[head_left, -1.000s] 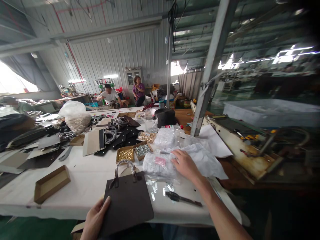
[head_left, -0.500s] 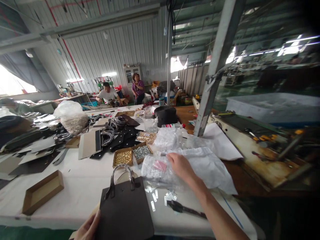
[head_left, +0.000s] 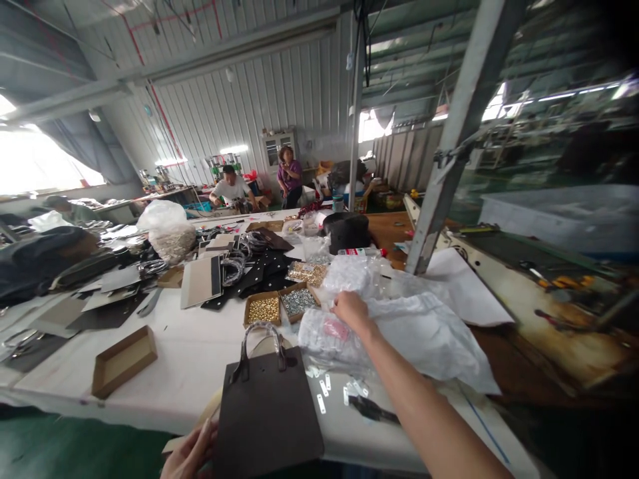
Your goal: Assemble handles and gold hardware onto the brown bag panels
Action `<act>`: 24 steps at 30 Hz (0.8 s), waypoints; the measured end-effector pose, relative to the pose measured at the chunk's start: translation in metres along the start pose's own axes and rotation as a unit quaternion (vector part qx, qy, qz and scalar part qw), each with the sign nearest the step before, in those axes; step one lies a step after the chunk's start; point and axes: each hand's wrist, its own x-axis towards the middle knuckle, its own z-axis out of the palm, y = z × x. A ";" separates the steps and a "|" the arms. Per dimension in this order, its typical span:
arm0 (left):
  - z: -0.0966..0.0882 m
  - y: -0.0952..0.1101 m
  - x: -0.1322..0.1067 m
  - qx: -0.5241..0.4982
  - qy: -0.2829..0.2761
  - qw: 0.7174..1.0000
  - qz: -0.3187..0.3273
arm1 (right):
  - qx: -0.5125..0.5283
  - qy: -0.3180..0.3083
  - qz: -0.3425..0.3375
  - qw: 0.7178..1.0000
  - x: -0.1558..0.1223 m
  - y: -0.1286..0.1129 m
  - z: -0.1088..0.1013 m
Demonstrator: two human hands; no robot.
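Observation:
My left hand grips the lower left edge of a dark brown handbag panel. At its top edge stands a looped handle in clear wrap. Over the clear plastic bags, my right hand reaches out with its fingers closed and pointing down; whatever lies between the fingertips is hidden. A pink packet shows through the plastic below that hand. Small white tags and a black tool-like object lie on the table right of the panel.
Boxes of gold-coloured hardware and silver-coloured hardware stand behind the panel. A shallow cardboard tray is at left. Stacked panels lie farther back. A metal post rises at right. Two people sit beyond the table; another is at far left.
The view has turned slightly left, so everything appears shifted right. My right hand has drawn a little nearer over the plastic bags. My left hand keeps its hold on the panel.

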 end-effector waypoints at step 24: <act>-0.021 -0.002 -0.020 -0.091 -0.065 0.994 -0.006 | -0.051 -0.032 -0.067 0.996 -0.009 0.003 -0.013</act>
